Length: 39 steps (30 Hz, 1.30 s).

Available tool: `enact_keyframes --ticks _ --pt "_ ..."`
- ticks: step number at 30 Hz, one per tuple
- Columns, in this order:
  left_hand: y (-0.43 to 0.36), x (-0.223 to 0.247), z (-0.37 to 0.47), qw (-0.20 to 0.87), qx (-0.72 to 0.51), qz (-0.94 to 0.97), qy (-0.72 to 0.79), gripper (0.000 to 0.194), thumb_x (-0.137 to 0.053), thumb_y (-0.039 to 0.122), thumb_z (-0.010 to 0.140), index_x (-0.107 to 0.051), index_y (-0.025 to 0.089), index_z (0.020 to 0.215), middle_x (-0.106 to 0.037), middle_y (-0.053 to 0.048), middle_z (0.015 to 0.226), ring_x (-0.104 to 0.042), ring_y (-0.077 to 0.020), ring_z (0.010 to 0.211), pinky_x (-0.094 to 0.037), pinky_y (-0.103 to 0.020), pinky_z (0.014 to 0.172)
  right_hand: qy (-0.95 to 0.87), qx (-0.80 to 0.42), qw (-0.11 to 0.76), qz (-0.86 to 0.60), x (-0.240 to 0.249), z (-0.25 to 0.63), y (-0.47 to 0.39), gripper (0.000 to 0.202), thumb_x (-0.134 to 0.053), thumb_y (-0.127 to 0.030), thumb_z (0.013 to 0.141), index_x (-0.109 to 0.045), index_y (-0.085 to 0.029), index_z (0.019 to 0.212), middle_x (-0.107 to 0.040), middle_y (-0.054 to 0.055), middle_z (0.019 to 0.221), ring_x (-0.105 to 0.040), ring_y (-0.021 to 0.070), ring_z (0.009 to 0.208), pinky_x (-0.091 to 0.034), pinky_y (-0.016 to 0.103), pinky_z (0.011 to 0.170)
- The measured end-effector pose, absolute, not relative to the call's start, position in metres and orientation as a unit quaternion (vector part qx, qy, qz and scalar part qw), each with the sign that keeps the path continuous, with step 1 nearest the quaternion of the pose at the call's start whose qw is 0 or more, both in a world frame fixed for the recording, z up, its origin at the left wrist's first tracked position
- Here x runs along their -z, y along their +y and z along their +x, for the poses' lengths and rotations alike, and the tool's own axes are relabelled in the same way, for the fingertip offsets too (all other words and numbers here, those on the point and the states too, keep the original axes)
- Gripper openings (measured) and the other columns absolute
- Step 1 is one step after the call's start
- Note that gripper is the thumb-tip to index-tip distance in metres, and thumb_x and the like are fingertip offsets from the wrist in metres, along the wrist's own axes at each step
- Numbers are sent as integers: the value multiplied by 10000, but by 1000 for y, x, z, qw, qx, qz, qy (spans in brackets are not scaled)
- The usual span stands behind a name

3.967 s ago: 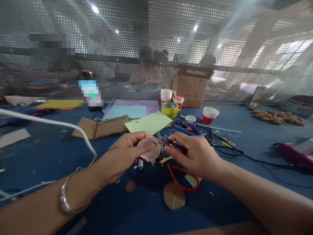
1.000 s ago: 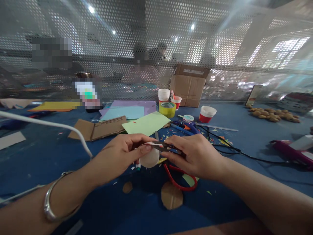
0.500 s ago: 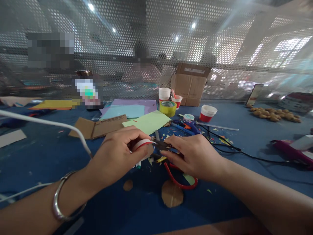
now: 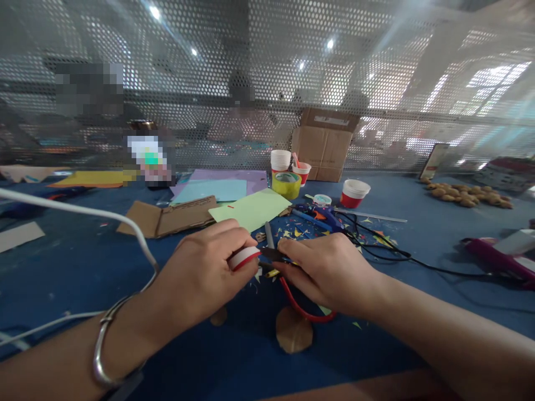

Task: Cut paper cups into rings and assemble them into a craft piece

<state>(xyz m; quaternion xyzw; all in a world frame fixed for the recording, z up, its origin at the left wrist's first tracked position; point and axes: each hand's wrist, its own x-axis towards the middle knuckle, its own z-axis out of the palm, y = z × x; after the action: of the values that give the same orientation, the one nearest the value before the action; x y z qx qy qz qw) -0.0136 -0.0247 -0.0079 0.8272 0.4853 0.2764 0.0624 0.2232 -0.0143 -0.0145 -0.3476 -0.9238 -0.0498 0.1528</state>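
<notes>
My left hand (image 4: 221,267) is closed around a curved red-and-white piece (image 4: 244,257) that looks like part of a paper cup; the fingers cover most of it. Right beside it, my right hand (image 4: 324,267) pinches a dark-bladed tool (image 4: 271,254) whose handle is hidden in the fingers. The blade's tip points left, close to the red-and-white piece; whether they touch I cannot tell. Below my right hand a red handle loop (image 4: 307,313) shows, partly covered. A brown cardboard disc (image 4: 294,329) lies nearer to me, with a smaller disc (image 4: 218,316) to its left.
Paper scraps (image 4: 296,231) and a glue gun (image 4: 330,216) lie beyond my hands. Behind are green paper (image 4: 253,209), yellow tape (image 4: 286,185), red-and-white cups (image 4: 354,194) and a cardboard box (image 4: 324,147). Walnut-like pieces (image 4: 468,195) sit at right. A white cable (image 4: 83,205) crosses the left side.
My left hand has turned and shifted slightly, so the red-and-white piece shows more of its outer side. A cardboard-coloured part by the left fingertips is now out of sight. My right hand has moved little.
</notes>
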Motion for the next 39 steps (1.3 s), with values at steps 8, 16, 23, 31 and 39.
enact_keyframes --ticks 8,16,23,31,39 --pt "-28 5 -17 63 -296 833 463 190 -655 377 921 -793 249 946 -693 -75 897 -640 -257 824 -445 -338 735 -922 70 158 -345 12 224 -18 353 -436 -362 1114 -668 -160 940 -676 18 680 -591 156 575 -215 341 537" --pt "-18 1 -29 151 -253 800 522 323 -605 522 993 -786 257 963 -751 -50 930 -657 -224 807 -452 -298 694 -890 57 98 -442 11 227 0 329 -553 -483 1048 -690 -187 1008 -768 54 759 -690 210 651 -197 323 547" --pt "-1 10 -30 293 -260 744 541 391 -653 597 954 -789 238 1034 -772 -41 895 -666 -209 778 -476 -289 669 -838 75 -21 -541 8 229 12 375 -522 -488 1061 -731 -183 1003 -789 127 817 -765 309 770 -265 316 542" --pt "-5 8 -16 290 -414 700 504 295 -722 501 949 -852 251 1038 -809 -31 1007 -688 -202 913 -514 -278 792 -866 -63 160 -470 9 226 7 268 -651 -380 1028 -726 -157 1156 -790 120 1082 -746 288 1018 -542 368 802" --pt "-10 12 -5 320 -470 672 474 235 -736 448 916 -883 292 1012 -741 -28 825 -650 -191 792 -534 -296 706 -810 -371 358 -280 20 214 -4 511 -805 -330 925 -616 -197 1381 -739 44 1217 -721 169 1002 -602 277 848"
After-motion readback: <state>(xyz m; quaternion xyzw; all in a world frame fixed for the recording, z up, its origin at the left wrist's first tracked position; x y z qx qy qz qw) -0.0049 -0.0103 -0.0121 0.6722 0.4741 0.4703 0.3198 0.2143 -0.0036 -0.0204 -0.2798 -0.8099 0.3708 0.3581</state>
